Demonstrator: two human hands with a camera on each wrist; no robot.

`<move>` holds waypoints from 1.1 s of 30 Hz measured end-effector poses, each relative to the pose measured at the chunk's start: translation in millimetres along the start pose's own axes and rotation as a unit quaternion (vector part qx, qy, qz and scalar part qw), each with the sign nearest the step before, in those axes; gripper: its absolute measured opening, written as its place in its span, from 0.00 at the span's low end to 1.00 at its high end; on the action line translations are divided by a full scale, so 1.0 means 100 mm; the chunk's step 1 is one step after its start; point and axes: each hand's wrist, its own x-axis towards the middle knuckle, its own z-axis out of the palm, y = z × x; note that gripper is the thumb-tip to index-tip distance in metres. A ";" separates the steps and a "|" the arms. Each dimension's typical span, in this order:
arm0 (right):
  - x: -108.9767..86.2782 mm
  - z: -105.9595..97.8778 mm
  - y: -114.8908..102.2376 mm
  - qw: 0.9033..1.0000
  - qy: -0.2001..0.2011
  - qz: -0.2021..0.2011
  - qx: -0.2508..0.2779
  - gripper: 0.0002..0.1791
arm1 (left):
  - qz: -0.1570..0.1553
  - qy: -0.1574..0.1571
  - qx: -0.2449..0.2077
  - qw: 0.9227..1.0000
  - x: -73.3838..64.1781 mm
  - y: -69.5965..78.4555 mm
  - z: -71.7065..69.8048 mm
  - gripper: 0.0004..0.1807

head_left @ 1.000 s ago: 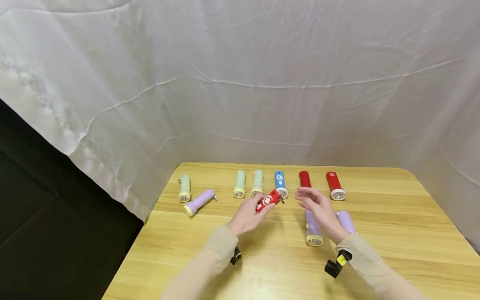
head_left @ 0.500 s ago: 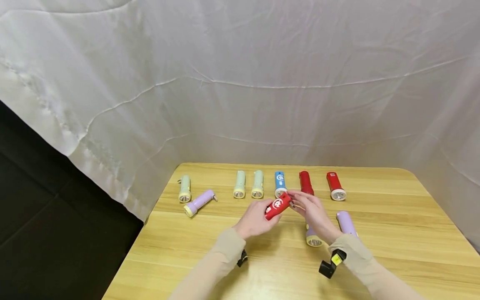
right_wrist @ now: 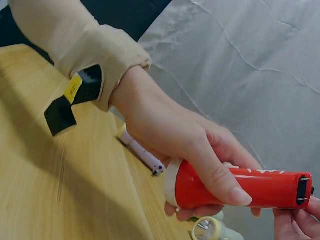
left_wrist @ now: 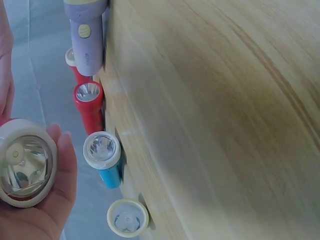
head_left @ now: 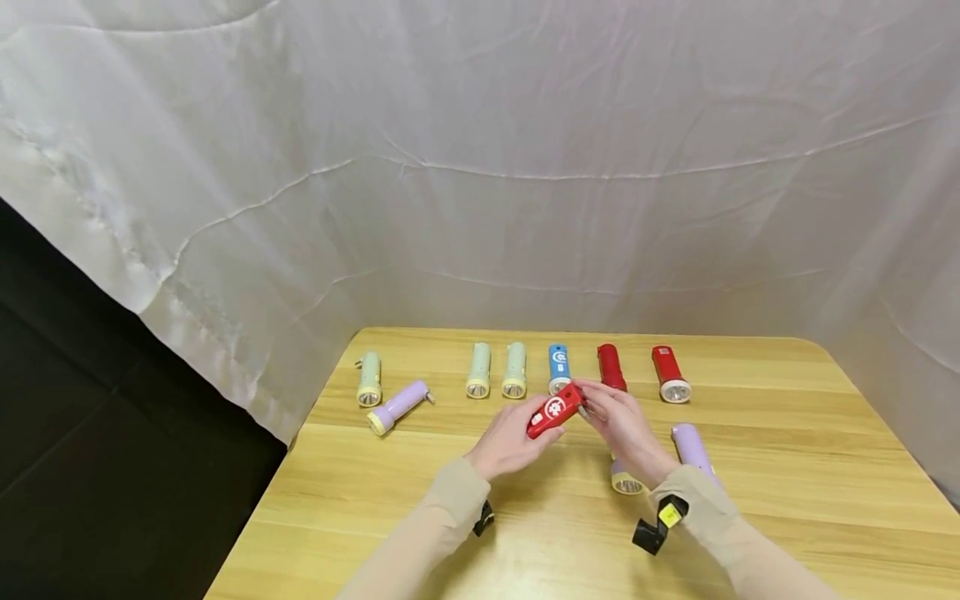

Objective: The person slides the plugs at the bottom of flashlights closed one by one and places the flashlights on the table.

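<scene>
A red flashlight [head_left: 553, 412] with a white emblem is held above the table in my left hand [head_left: 512, 438], whose thumb and fingers wrap round its body. Its white-rimmed lens [left_wrist: 26, 167] faces the left wrist camera. Two metal plug prongs [right_wrist: 303, 189] show at its tail in the right wrist view. My right hand [head_left: 624, 427] has its fingertips and thumb at that tail end, pinching it. Under the right hand lies a purple flashlight [head_left: 626, 480], mostly hidden. Just behind the held flashlight are a blue flashlight [head_left: 558, 365] and a red flashlight [head_left: 611, 365].
Another red flashlight [head_left: 670, 373] lies back right, with a purple flashlight [head_left: 693, 450] nearer. Several pale green flashlights [head_left: 479, 369] lie along the back, and a purple flashlight [head_left: 400, 407] lies at left. A grey curtain [head_left: 600, 233] rises behind the wooden table [head_left: 315, 533].
The left hand has moved slightly right with the red flashlight. My right hand has come left and down from apart to the flashlight's tail. Little differs over the last half second.
</scene>
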 end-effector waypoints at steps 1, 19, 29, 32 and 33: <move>0.00 0.00 0.00 1.000 0.001 0.003 0.008 0.30 | -0.001 0.000 -0.003 1.000 0.00 0.00 0.00 0.23; -0.03 0.06 -0.01 0.995 0.007 0.030 0.100 0.12 | -0.002 0.002 0.021 1.000 -0.03 0.02 0.01 0.17; -0.07 0.08 0.04 0.996 -0.052 0.018 0.074 0.31 | 0.016 -0.005 0.019 1.000 -0.06 -0.02 0.02 0.18; -0.06 0.08 0.05 0.995 -0.069 0.017 0.064 0.32 | 0.018 -0.005 0.020 1.000 -0.07 -0.03 0.02 0.18; -0.06 0.08 0.06 0.995 -0.073 0.016 0.062 0.32 | 0.017 -0.006 0.019 1.000 -0.07 -0.04 0.01 0.17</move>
